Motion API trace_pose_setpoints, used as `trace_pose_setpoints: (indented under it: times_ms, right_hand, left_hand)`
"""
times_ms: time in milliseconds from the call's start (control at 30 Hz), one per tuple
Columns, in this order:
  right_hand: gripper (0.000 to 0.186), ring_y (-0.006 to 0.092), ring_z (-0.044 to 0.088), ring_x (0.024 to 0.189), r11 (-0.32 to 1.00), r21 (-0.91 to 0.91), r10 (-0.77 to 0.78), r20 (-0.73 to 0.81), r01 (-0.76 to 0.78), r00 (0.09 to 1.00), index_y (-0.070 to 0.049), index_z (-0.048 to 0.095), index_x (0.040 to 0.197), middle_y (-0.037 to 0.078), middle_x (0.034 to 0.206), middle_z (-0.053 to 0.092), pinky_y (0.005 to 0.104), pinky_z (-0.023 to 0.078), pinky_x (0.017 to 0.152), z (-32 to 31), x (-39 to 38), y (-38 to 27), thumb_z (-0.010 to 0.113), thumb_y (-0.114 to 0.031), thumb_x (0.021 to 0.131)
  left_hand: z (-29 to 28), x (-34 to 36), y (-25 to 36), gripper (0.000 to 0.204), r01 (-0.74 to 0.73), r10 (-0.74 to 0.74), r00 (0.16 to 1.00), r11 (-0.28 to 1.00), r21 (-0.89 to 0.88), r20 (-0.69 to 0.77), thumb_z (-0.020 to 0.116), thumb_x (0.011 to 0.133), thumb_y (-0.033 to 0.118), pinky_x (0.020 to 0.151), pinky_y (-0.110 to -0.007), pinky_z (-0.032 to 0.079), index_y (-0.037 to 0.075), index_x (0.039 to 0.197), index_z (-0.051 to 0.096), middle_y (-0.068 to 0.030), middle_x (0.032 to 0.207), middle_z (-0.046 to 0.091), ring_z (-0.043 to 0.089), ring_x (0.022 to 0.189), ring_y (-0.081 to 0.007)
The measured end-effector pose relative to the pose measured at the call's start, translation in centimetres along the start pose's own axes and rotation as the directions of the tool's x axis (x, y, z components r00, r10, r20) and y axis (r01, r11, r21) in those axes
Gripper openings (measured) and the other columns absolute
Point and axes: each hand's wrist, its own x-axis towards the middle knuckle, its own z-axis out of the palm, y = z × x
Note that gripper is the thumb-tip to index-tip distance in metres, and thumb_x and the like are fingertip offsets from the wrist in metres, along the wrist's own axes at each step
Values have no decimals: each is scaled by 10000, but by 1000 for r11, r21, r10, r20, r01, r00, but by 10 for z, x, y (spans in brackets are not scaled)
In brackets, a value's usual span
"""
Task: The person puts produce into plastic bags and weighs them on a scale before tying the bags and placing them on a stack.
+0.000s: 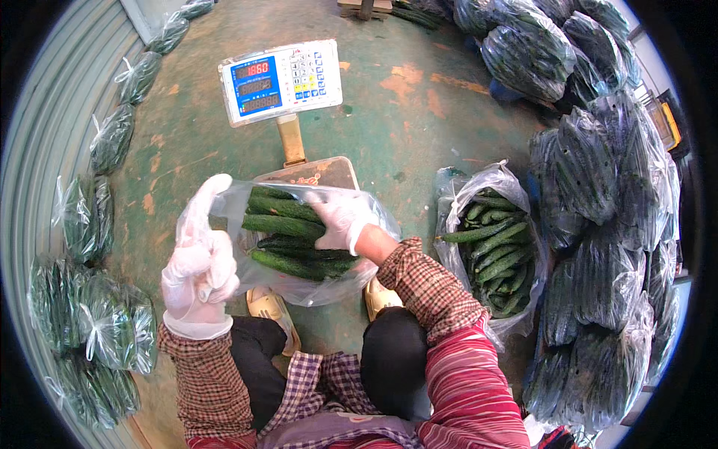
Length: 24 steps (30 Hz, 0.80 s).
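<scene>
A clear plastic bag [299, 294] with several dark green cucumbers [283, 227] lies open in front of me, over the near part of a platform scale [329, 173]. My left hand [198, 273], in a white glove, is at the bag's left edge. Its lower fingers curl closed on the plastic while one finger stretches up along the edge. Gloved as well, my right hand [342, 222] reaches over the bag's right side. Its fingers and thumb close around the ends of the upper cucumbers; the palm side is hidden.
The scale's lit display panel [283, 81] stands on a post beyond the bag. At my right, an open bag [527, 318] holds many cucumbers [501, 251]. Filled bags [580, 168] are stacked along the right; more bags [112, 322] line the left wall. My sandals [273, 318] are below the bag.
</scene>
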Motion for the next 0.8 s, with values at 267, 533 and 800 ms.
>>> trace_pose_setpoints:
  times_ms: [267,533,800]
  right_hand:
    - [382,227,494,1107,675,-685,199,-188,-273,962,-35,541,1163,108,1135,564,479,285,1006,-81,-86,89,481,-129,797]
    - [369,163,582,906,187,962,749,-270,198,605,-66,639,1086,120,1009,632,316,471,789,0,-205,91,626,-93,718]
    - [926,307,582,983,-223,165,939,-229,-961,-257,46,89,1427,221,1092,585,368,496,839,11,-279,250,645,-168,718]
  left_hand:
    - [41,38,0,705,-13,15,1000,998,64,-24,419,876,31,346,-227,293,16,1455,17,-10,558,398,335,403,-59]
    - [11,25,-31,679,156,-104,943,977,-147,317,265,930,-30,726,-524,460,200,1476,-68,-251,1462,219,373,1292,-392]
    - [41,42,-61,738,23,-29,996,997,75,86,338,851,-89,541,-410,470,166,1486,62,-169,1162,479,552,711,-169]
